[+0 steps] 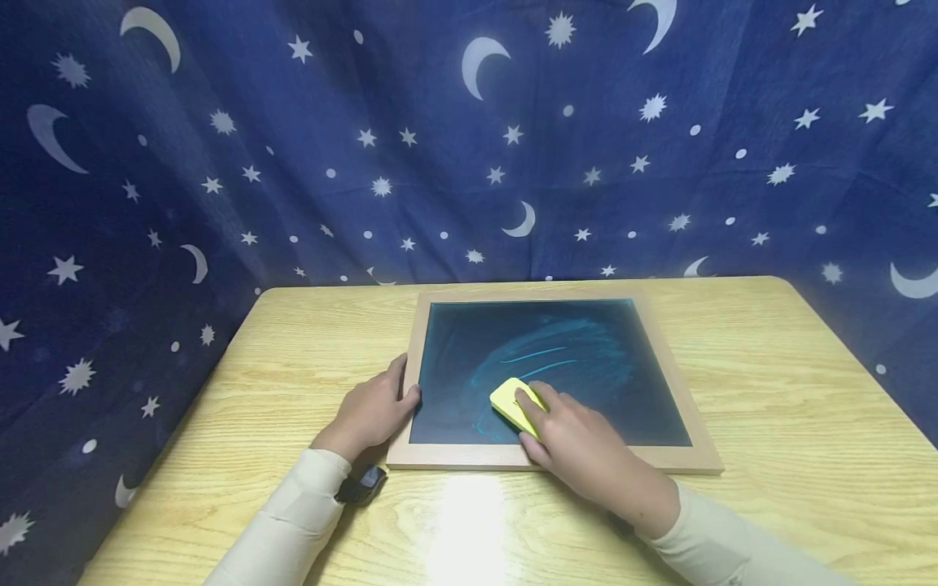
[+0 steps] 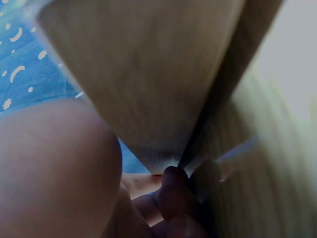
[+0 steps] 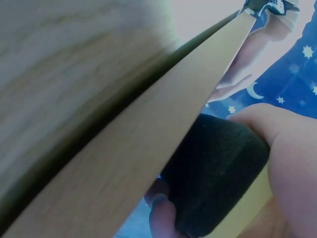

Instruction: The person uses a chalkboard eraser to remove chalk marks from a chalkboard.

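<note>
Eraser (image 1: 507, 399) lies on the board (image 1: 454, 358), gripped by the right hand (image 1: 582, 443); the left hand (image 1: 370, 413) holds the board's left edge.

Left forearm (image 1: 289, 513) in from lower left; left hand (image 1: 372, 411) back up, thumb (image 1: 410, 397) apart from fingers (image 1: 398, 368). Right forearm (image 1: 733, 537) from lower right; right hand (image 1: 582, 446) gripping, fingers bent.

Well behind the left fingers (image 1: 398, 366), a cream sleeve (image 1: 293, 509) ends beside a black, blocky wrist device (image 1: 361, 487); a matching sleeve (image 1: 733, 537) ends behind the right fingers (image 1: 529, 404).
</note>
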Tool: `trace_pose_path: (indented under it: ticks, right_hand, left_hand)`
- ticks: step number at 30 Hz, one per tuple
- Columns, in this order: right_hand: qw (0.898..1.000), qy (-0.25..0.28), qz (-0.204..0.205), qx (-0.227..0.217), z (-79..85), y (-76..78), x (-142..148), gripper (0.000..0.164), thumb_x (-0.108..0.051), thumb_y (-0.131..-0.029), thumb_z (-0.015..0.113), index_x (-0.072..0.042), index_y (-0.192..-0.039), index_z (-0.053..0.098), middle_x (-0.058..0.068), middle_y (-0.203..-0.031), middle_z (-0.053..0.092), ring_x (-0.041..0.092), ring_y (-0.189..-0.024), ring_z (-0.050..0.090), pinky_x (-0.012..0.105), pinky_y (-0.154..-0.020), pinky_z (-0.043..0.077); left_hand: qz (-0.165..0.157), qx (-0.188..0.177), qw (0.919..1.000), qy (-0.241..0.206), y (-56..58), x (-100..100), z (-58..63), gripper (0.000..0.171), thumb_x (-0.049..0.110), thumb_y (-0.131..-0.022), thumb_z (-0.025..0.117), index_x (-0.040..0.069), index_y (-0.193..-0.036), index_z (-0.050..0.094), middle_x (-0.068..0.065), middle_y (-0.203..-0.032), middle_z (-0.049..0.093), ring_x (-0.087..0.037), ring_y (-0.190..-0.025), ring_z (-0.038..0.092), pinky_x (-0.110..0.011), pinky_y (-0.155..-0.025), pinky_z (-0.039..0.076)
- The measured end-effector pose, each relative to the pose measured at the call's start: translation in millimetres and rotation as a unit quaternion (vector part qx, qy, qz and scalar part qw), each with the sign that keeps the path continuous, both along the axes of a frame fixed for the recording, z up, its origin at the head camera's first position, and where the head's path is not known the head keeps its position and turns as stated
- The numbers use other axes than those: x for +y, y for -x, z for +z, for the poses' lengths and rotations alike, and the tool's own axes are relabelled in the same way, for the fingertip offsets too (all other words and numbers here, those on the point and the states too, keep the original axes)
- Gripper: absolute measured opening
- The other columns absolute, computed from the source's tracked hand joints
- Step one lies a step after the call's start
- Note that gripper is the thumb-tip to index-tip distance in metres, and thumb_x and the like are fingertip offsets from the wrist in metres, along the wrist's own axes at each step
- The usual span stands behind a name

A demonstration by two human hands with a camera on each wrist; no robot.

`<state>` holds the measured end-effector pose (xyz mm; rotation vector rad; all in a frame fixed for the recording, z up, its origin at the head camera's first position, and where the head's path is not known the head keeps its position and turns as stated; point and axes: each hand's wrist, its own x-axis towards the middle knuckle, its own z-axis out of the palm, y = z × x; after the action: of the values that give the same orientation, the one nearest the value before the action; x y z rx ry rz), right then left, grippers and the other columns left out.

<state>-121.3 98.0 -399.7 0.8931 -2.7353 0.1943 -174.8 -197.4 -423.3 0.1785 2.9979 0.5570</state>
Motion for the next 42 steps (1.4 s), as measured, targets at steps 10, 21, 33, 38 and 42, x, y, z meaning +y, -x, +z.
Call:
trace_pose_path:
  ticks: [10,21,33,38,42]
  right_hand:
    - [0.999,0.008,-0.035,-0.004,1.3,13.8,20,0.051,-0.025,-0.088,0.073,-0.005,-0.134,0.062,0.02,-0.126,0.062,0.035,-0.091,0.07,0.043,-0.06,0.056]
    - [0.997,0.017,-0.067,-0.023,6.7,32.6,53,0.048,-0.021,-0.089,0.071,-0.002,-0.132,0.061,0.025,-0.122,0.063,0.04,-0.091,0.069,0.05,-0.065,0.056]
    - [0.994,0.013,-0.102,-0.037,9.0,41.8,82,0.051,-0.022,-0.09,0.069,0.001,-0.135,0.058,0.029,-0.119,0.061,0.044,-0.099,0.066,0.055,-0.069,0.056]
    - [0.993,0.02,-0.104,-0.042,9.0,42.7,88,0.051,-0.022,-0.091,0.068,0.002,-0.135,0.056,0.03,-0.112,0.062,0.044,-0.095,0.066,0.056,-0.068,0.056]
    - [0.993,0.019,-0.106,-0.045,10.9,42.7,90,0.05,-0.022,-0.091,0.069,0.002,-0.134,0.057,0.03,-0.11,0.063,0.045,-0.091,0.067,0.056,-0.068,0.056]
  left_hand:
    - [0.003,0.001,1.0,0.0,-0.1,0,1.1,0.069,0.041,-0.101,0.043,0.005,-0.157,0.028,-0.018,-0.137,0.062,-0.039,-0.113,0.067,-0.053,-0.084,0.054]
    - [0.003,0.002,1.0,0.003,-1.3,-1,1.4,0.069,0.042,-0.101,0.043,0.003,-0.157,0.028,-0.021,-0.137,0.061,-0.04,-0.114,0.066,-0.053,-0.085,0.054]
    - [0.002,0.005,1.0,-0.003,-0.2,0,0.7,0.068,0.041,-0.101,0.043,0.004,-0.157,0.028,-0.019,-0.136,0.062,-0.039,-0.113,0.067,-0.053,-0.083,0.054]
    - [0.003,0.005,1.0,-0.001,-0.6,1,1.5,0.069,0.041,-0.101,0.044,0.004,-0.157,0.029,-0.019,-0.136,0.063,-0.039,-0.112,0.067,-0.052,-0.083,0.054]
    - [0.003,0.006,1.0,0.002,-0.6,0,1.3,0.068,0.041,-0.101,0.044,0.004,-0.157,0.029,-0.02,-0.136,0.063,-0.039,-0.112,0.067,-0.052,-0.081,0.055]
